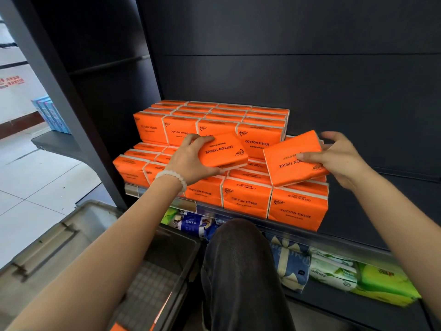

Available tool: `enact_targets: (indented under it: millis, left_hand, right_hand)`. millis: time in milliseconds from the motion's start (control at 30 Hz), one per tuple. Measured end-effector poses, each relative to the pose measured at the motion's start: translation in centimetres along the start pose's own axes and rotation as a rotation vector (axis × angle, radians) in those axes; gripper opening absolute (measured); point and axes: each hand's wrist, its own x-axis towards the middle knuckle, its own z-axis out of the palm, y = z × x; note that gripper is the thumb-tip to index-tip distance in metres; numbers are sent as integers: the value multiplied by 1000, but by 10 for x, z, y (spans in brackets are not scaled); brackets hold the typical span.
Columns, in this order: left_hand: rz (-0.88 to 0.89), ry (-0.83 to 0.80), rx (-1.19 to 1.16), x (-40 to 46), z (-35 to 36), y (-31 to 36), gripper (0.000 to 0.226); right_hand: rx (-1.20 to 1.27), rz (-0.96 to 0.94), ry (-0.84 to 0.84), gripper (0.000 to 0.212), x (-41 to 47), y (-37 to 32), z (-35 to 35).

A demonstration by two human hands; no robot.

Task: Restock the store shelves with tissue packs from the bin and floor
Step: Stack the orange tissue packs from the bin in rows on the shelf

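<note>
Several orange "COTTON TISSUE" packs (248,199) stand stacked in two tiers on a dark shelf (358,244). My left hand (191,161) grips one orange pack (222,151) over the middle of the lower tier, label upside down. My right hand (338,158) holds a second orange pack (293,161), tilted, above the right end of the stack, thumb on its face and fingers behind it. A grey bin (167,278) sits low at the left, with the corner of an orange pack (119,327) showing at the frame's bottom.
A lower shelf carries blue, white and green tissue packs (334,273). My knee in dark trousers (238,271) is between bin and shelf. To the stack's right the shelf is bare. A shelf post (71,96) stands left, with tiled floor and blue boxes (51,115) beyond.
</note>
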Motion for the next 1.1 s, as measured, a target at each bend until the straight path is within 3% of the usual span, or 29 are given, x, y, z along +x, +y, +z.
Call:
enact_targets:
  millis: [300, 533, 833, 1000, 1100]
  left_hand:
    - [-57, 94, -44, -4, 4, 3, 84]
    - [-57, 108, -116, -1, 8, 5, 86]
    - [-63, 173, -137, 3, 19, 4, 57]
    - [-4, 231, -148, 4, 22, 12, 64]
    - [55, 259, -102, 4, 25, 18, 64]
  right_hand:
    - [-92, -172, -13, 87, -13, -10, 8]
    - [-118, -200, -1, 83, -13, -13, 14]
    - [-172, -253, 8, 78, -14, -10, 15]
    - [-211, -297, -166, 91, -18, -7, 14]
    - [-220, -275, -128, 97, -19, -5, 17]
